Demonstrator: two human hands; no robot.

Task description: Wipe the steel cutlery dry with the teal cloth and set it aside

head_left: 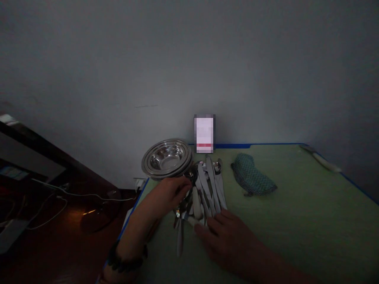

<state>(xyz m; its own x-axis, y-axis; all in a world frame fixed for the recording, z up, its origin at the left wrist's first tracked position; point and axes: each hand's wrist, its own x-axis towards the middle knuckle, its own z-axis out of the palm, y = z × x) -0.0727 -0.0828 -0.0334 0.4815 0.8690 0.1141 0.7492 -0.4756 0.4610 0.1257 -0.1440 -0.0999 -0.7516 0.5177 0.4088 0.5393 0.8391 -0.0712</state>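
Silvery cutlery (209, 185) with several long handles lies in a loose pile on the green table top. My left hand (171, 193) reaches over the pile's left side, thumb and fingers drawn together; whatever they pinch is hidden. At the near end of the pile is my right hand (225, 240), its fingers curled over the handle ends. Its thumb and forefinger close on the end of a pale-handled utensil (192, 221), whose head is partly covered. Another utensil (179, 238) sticks out toward me, between my two hands.
Stacked steel bowls (168, 161) stand behind my left hand. A teal mesh cloth (253, 177) lies right of the cutlery. Against the wall leans a bright, blurred-out screen (204, 135). A pale-handled tool (322, 159) rests on the far right edge. Cables (89, 195) hang left of the table.
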